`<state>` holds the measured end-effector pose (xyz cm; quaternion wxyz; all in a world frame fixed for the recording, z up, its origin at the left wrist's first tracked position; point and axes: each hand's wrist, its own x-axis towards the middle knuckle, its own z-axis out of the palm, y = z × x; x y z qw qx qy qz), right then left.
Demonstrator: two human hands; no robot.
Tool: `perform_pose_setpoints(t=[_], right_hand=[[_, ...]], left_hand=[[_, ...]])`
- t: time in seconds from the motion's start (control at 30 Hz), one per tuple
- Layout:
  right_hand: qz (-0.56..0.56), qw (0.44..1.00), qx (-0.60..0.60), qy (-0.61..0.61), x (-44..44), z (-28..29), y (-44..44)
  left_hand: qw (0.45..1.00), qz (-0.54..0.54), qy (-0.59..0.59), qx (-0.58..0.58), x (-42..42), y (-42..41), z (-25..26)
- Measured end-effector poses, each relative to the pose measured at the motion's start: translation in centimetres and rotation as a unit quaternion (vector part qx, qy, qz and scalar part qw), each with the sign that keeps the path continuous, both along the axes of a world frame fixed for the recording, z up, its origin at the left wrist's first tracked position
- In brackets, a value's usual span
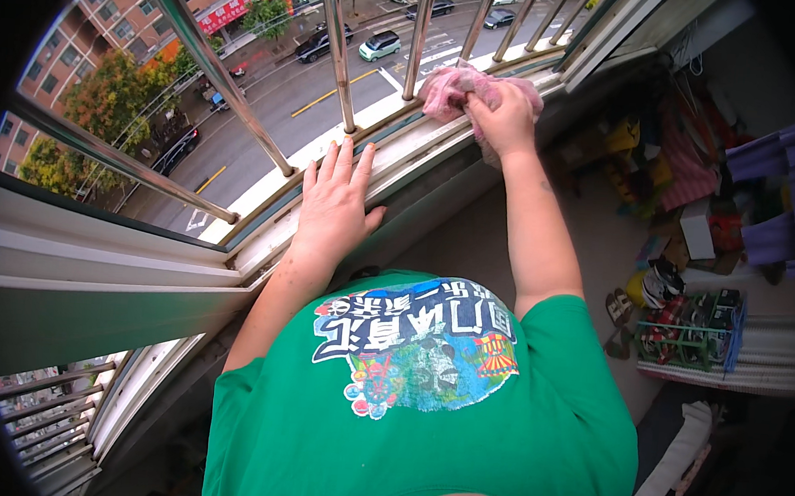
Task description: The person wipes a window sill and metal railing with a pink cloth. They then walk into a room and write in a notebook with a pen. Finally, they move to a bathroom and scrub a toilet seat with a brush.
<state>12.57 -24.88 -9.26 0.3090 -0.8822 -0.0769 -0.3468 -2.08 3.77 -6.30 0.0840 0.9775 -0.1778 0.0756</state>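
Observation:
My right hand (508,117) grips a crumpled pink cloth (460,90) and presses it on the white window sill track (405,141) at the foot of the metal bars. Part of the cloth hangs over the inner edge of the frame. Further left, my left hand (336,192) lies palm down across the same track with its fingers apart, its fingertips close to the base of a steel bar (339,50). It holds nothing. The track shows dark dirt near the left window corner.
Beyond the bars lies a street (274,136) far below. A window frame post (113,256) stands at the left, another frame edge (612,38) at the upper right. On the floor at right are sandals (619,306), a wire basket (692,338) of shoes and piled household items.

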Motion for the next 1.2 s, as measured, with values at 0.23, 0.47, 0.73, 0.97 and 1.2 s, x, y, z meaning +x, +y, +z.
perform_pose_setpoints(t=[0.23, 0.47, 0.73, 0.97, 1.2], right_hand=[[0.045, 0.997, -0.067, -0.022, -6.1, 0.0, 6.8], [0.073, 0.994, -0.061, -0.048, -9.3, -0.7, 10.5], [-0.046, 0.998, -0.04, 0.028, 0.7, -1.5, -0.5], [0.052, 0.991, -0.091, -0.08, -8.8, -1.3, 10.3], [0.108, 0.99, -0.055, -0.074, -5.8, -1.3, 7.7]], left_hand=[[1.0, -0.001, -0.014, 0.007, 0.1, 0.5, -0.6], [1.0, 0.009, -0.014, 0.007, -0.3, 1.3, -0.6], [1.0, 0.0, -0.017, -0.014, -0.2, 1.4, -0.5], [0.999, 0.018, -0.017, -0.022, -0.4, 1.6, -0.9], [0.999, 0.035, -0.003, -0.03, -1.0, 1.9, -0.4]])
